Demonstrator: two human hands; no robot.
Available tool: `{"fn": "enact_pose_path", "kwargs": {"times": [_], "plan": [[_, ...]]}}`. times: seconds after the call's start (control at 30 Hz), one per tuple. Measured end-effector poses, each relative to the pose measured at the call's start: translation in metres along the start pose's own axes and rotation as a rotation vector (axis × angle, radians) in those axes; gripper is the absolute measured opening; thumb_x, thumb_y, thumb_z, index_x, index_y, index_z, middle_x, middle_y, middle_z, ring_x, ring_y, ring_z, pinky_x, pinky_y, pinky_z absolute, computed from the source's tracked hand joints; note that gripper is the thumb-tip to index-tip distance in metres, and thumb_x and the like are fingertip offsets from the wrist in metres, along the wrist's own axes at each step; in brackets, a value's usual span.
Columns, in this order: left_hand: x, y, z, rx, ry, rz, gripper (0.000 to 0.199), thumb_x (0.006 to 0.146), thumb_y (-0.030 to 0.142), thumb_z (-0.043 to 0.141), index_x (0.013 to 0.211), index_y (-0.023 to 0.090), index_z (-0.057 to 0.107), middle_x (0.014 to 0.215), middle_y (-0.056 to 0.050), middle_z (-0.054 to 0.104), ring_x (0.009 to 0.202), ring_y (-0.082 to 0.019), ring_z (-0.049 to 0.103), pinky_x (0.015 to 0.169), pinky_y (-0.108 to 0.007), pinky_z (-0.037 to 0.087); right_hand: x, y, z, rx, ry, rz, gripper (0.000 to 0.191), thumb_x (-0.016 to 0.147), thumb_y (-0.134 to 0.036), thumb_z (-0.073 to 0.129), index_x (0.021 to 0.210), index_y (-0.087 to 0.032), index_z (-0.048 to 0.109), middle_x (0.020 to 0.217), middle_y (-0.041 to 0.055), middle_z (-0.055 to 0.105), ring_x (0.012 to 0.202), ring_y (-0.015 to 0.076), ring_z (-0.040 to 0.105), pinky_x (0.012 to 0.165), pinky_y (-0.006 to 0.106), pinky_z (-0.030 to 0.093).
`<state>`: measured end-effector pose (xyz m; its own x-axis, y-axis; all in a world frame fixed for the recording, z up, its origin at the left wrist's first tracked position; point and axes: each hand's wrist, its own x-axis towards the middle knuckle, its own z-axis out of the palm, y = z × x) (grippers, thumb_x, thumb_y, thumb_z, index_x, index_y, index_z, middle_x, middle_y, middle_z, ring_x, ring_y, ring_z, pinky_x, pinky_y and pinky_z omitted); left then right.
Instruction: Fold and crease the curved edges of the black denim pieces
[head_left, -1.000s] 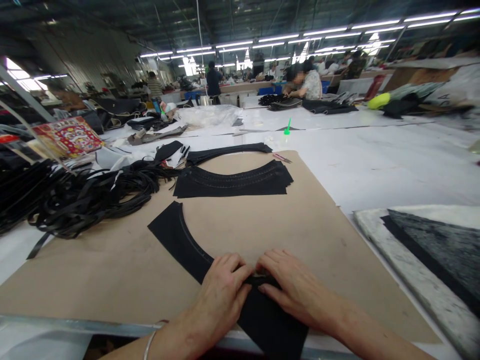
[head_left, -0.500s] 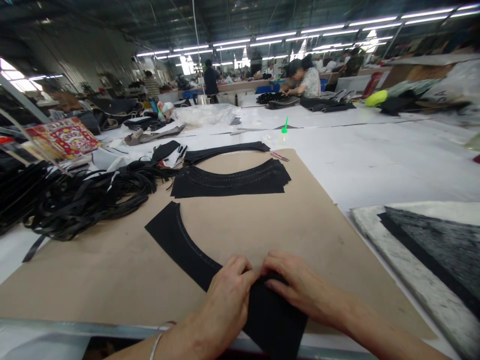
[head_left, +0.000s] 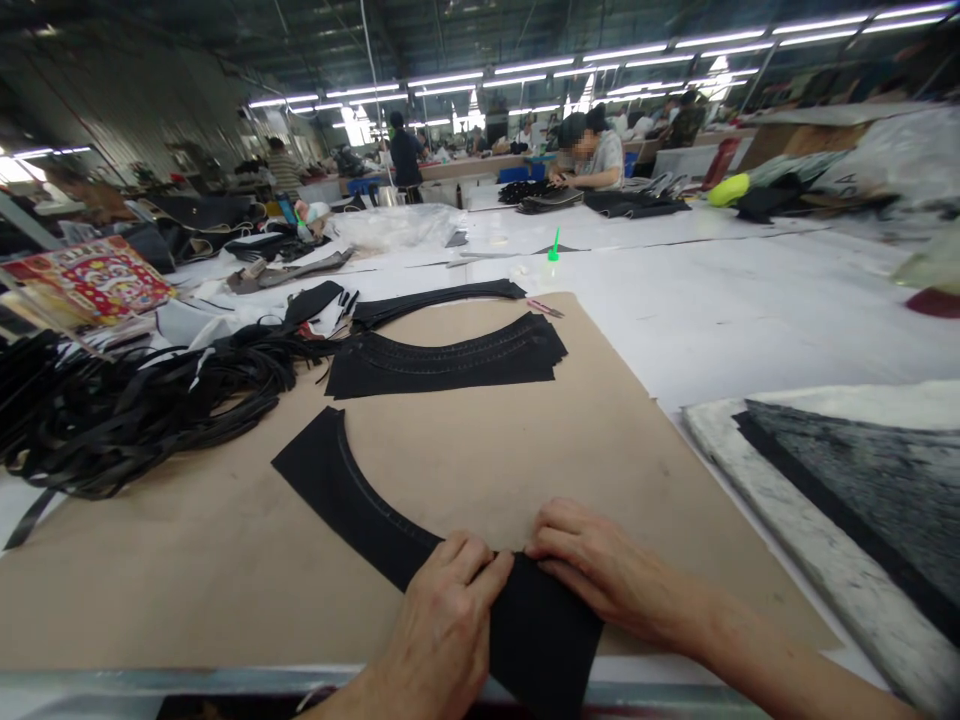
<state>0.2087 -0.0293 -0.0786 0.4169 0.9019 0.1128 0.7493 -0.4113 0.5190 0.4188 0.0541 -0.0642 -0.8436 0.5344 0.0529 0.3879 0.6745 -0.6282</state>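
A black curved panel of fabric or leather (head_left: 360, 510) lies flat on brown board, its near end reaching over the table edge. Along its inner curve runs a narrow raised or folded edge. My left hand (head_left: 454, 600) is closed on that inner edge, thumb and fingers pressed together at it. Just to its right, my right hand (head_left: 589, 560) pinches the same edge with curled fingers. Fingertips of both hands are partly hidden. Farther back sit a stack of similar black curved panels (head_left: 442, 365) and a thinner curved stack (head_left: 435, 300).
Black strips (head_left: 172, 400) lie tangled on the left. Small snips (head_left: 545, 308) rest by the board's (head_left: 600, 430) far edge, before a green-nozzled bottle (head_left: 553, 246). A stone-like slab (head_left: 780, 520) bearing dark sheets (head_left: 870, 490) is on the right. A co-worker (head_left: 600, 155) bends over the far table.
The view has shifted slightly, moving the scene left. My right hand's fingers have drawn a little apart from my left hand along the edge; the panel stays in place.
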Motion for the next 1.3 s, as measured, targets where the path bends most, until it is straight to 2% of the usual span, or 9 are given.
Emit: {"fn": "enact_pose_path", "kwargs": {"times": [0.23,0.43,0.57,0.7,0.77,0.87,1.0,1.3], "plan": [[0.008,-0.001,-0.001,0.040,-0.019,-0.010,0.051,0.087,0.001,0.034,0.131,0.017,0.052,0.096,-0.009,0.056,0.092,-0.024,0.048,0.083,-0.041,0.051,-0.005,0.008,-0.002,-0.111,-0.005,-0.044,0.013,0.093,-0.012,0.049,0.095,-0.021,0.059,0.095,0.0027,0.058,0.090,0.0174,0.051,0.082,0.030,0.040],[0.007,0.000,0.002,0.158,0.003,0.063,0.047,0.087,0.002,0.036,0.127,0.015,0.056,0.092,-0.009,0.056,0.087,-0.023,0.050,0.078,-0.040,0.053,-0.009,0.012,-0.001,-0.184,0.035,-0.111,0.015,0.096,-0.014,0.045,0.095,-0.020,0.059,0.094,0.0029,0.059,0.089,0.0166,0.051,0.082,0.031,0.038],[0.002,-0.001,0.008,0.244,0.038,0.136,0.055,0.081,-0.003,0.036,0.132,0.013,0.051,0.104,-0.012,0.057,0.094,-0.025,0.051,0.081,-0.043,0.053,-0.012,0.011,-0.004,-0.227,0.016,-0.114,0.020,0.098,-0.016,0.040,0.097,-0.020,0.060,0.093,0.0036,0.059,0.087,0.0170,0.051,0.080,0.031,0.038],[0.003,-0.001,0.009,0.229,0.023,0.198,0.055,0.080,-0.004,0.037,0.131,0.011,0.049,0.116,-0.012,0.057,0.102,-0.025,0.050,0.090,-0.041,0.051,-0.015,0.009,-0.006,-0.248,0.001,-0.077,0.021,0.096,-0.015,0.044,0.109,-0.020,0.059,0.096,0.0047,0.059,0.090,0.0192,0.052,0.083,0.034,0.037],[0.006,0.000,0.007,0.204,-0.001,0.184,0.052,0.080,-0.005,0.037,0.128,0.011,0.051,0.110,-0.010,0.059,0.098,-0.024,0.051,0.089,-0.039,0.051,-0.015,0.009,-0.007,-0.255,0.002,-0.063,0.021,0.095,-0.015,0.046,0.111,-0.020,0.059,0.095,0.0047,0.059,0.091,0.0195,0.052,0.084,0.034,0.037],[0.009,0.002,0.004,0.182,-0.038,0.136,0.050,0.080,-0.004,0.039,0.124,0.013,0.054,0.104,-0.008,0.060,0.093,-0.023,0.051,0.086,-0.038,0.051,-0.015,0.009,-0.007,-0.261,0.003,-0.065,0.016,0.095,-0.016,0.047,0.103,-0.020,0.061,0.094,0.0039,0.059,0.089,0.0185,0.052,0.082,0.033,0.036],[0.013,0.006,0.003,0.210,-0.092,0.093,0.052,0.083,-0.002,0.040,0.131,0.015,0.050,0.098,-0.007,0.059,0.089,-0.022,0.050,0.082,-0.038,0.051,-0.016,0.011,-0.006,-0.276,0.016,-0.090,0.021,0.098,-0.018,0.041,0.095,-0.019,0.061,0.089,0.0035,0.059,0.085,0.0175,0.051,0.079,0.033,0.035],[0.015,0.011,0.007,0.340,-0.098,0.112,0.056,0.083,-0.001,0.043,0.134,0.020,0.049,0.097,-0.008,0.058,0.086,-0.023,0.051,0.076,-0.040,0.051,-0.029,0.016,-0.005,-0.289,0.045,-0.109,0.026,0.099,-0.017,0.036,0.098,-0.018,0.062,0.089,0.0049,0.058,0.084,0.0179,0.048,0.079,0.033,0.034]]}}
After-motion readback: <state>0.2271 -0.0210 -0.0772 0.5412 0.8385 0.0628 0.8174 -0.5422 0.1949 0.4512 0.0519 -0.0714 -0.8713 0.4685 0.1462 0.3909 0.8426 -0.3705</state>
